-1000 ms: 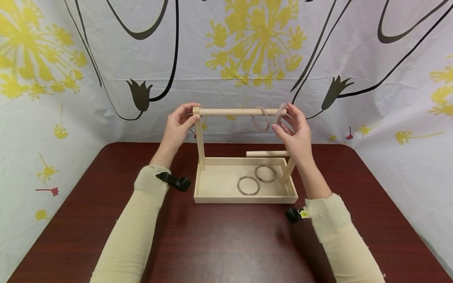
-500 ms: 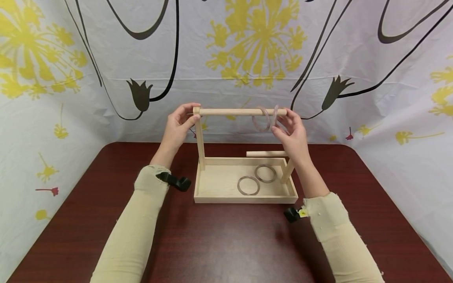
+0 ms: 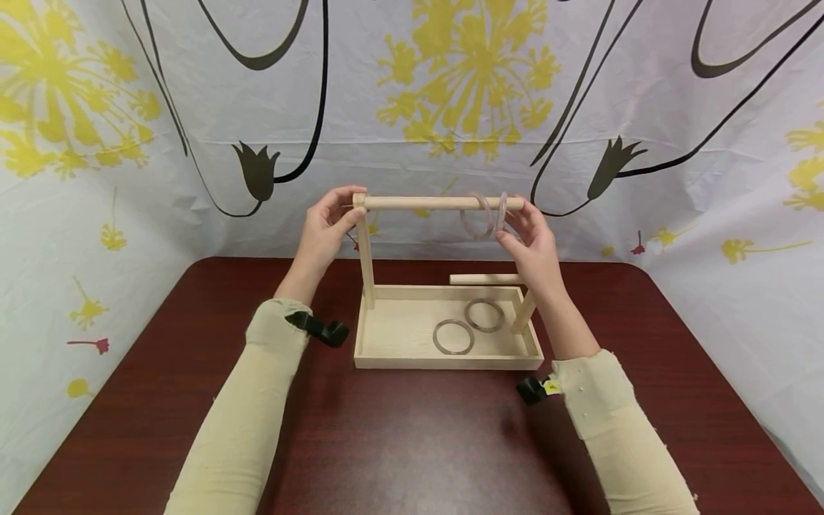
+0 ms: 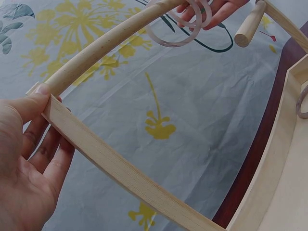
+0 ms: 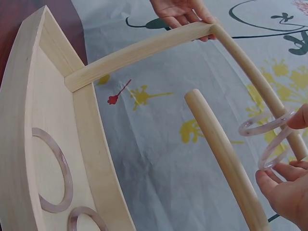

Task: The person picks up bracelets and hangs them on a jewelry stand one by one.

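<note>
Sleeves [image 3: 232,422] in pale cream reach over a dark red table [image 3: 412,443], each with a black wrist camera [image 3: 334,334] at the cuff. Farther on sits a shallow wooden tray [image 3: 447,363]; flat inside it, right of the middle, lie a near ring [image 3: 453,353] and, just behind it, a far ring [image 3: 484,330] (whether the two touch is hard to say). From the right post [image 3: 524,313], partly hidden, a short lower rod [image 3: 486,279] points left. The taller left post [image 3: 366,261] carries an upper rod [image 3: 418,203], its free end to the right. At that corner the left hand [image 3: 325,225] pinches the left post's top, thumb in front and fingers behind. At the free end the right hand [image 3: 537,247] holds a pale ring [image 3: 501,211] between thumb and fingertips, around the upper rod and nearly edge-on; a hanging ring [image 3: 490,218] loops the same rod just left of it. Behind hangs a white cloth [image 3: 360,107] with yellow blooms and dark stems
</note>
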The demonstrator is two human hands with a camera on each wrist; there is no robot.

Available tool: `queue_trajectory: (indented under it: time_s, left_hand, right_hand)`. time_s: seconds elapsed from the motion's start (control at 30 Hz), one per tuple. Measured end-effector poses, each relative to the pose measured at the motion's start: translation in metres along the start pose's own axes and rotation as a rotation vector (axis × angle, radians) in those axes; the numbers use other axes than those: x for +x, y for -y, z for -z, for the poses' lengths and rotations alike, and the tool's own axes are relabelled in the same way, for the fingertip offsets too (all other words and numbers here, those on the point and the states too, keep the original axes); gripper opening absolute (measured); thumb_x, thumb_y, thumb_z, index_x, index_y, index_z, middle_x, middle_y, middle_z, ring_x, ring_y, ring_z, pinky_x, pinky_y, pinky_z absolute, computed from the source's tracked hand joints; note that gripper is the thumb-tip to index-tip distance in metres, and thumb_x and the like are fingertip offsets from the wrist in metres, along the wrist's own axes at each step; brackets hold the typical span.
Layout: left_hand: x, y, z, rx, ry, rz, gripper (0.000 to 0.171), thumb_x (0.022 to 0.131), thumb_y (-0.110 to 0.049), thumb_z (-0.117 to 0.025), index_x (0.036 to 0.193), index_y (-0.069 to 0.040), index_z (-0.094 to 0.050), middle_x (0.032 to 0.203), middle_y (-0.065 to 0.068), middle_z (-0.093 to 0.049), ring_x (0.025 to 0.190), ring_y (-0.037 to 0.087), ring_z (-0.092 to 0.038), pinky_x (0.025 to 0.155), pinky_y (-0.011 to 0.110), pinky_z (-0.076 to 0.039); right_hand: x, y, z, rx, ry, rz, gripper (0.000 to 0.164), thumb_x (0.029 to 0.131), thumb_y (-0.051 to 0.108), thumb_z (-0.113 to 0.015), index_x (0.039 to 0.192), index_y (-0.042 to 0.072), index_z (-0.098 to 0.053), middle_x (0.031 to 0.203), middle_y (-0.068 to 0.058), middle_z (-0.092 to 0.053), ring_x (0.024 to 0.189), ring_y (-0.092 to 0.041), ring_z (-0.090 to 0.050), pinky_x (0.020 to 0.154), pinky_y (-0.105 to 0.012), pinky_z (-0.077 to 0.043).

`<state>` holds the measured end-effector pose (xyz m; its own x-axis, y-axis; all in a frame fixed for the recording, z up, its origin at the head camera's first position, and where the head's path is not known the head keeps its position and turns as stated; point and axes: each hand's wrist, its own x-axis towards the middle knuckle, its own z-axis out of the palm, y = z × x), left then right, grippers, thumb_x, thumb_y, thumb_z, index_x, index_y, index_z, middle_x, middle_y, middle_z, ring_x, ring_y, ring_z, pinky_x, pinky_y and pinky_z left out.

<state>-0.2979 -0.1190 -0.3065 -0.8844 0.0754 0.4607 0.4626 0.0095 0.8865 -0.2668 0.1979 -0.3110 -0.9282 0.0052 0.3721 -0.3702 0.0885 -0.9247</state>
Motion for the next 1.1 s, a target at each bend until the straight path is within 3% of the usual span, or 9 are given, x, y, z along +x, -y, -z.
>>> queue_trajectory:
  time_s: [0.3,1.1]
  left_hand:
    - [0.0005,-0.0003,-0.0007,0.004,0.005,0.005,0.035,0.098,-0.006,-0.062,0.131,0.004,-0.058,0.108,-0.014,-0.065,0.1,0.004,-0.064,0.088,0.019,-0.053]
    - [0.0018,0.0006,-0.0001,0.006,0.0,-0.001,0.034,0.098,-0.004,-0.061,0.13,0.005,-0.058,0.104,-0.014,-0.064,0.097,0.003,-0.064,0.083,0.017,-0.052]
  right_hand:
    - [0.0032,0.0013,-0.0009,0.072,0.02,-0.053,0.062,0.096,-0.005,-0.053,0.153,0.002,-0.032,0.156,-0.019,-0.04,0.145,-0.028,-0.04,0.113,-0.026,-0.041]
    - [-0.0006,0.001,0.0047,0.07,0.048,-0.075,0.063,0.099,0.005,-0.055,0.156,0.005,-0.027,0.161,-0.016,-0.033,0.147,-0.031,-0.035,0.117,-0.03,-0.037]
